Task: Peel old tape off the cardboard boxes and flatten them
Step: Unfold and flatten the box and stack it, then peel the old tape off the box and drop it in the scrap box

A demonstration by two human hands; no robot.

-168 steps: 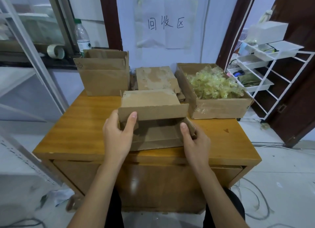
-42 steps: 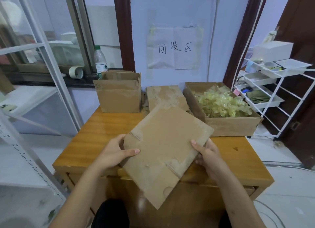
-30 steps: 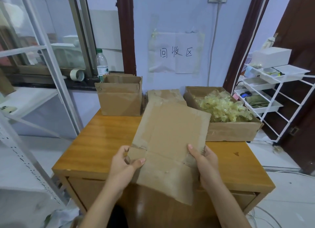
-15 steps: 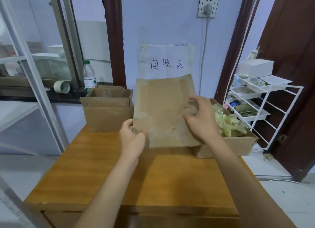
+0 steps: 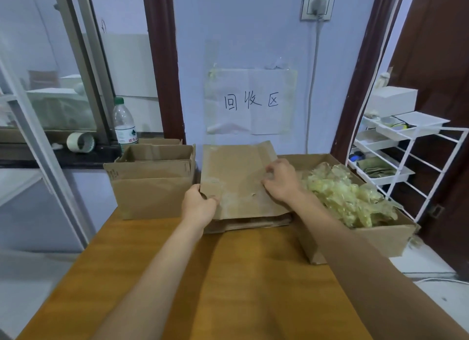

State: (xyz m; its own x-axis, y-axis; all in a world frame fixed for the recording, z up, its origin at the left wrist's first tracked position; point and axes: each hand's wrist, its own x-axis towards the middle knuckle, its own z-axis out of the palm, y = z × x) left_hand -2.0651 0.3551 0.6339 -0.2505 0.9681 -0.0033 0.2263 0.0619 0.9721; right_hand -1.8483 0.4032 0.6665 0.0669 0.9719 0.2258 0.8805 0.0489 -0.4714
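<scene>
- Both my hands are on the flattened box (image 5: pixel 236 177), which lies tilted atop the stack of flat cardboard (image 5: pixel 250 223) at the table's (image 5: pixel 157 276) far edge.
- My left hand (image 5: pixel 199 207) pinches its near left corner.
- My right hand (image 5: pixel 280 181) rests on its right side, fingers curled; whether they pinch anything I cannot tell.
- Open boxes flank it: an empty box (image 5: pixel 152 184) left, a box of peeled tape (image 5: pixel 365 234) right.

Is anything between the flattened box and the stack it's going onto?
Nothing visible. The flattened box already rests on the stack of flat cardboard, left hand gripping its near-left corner, right hand on its right side.
</scene>
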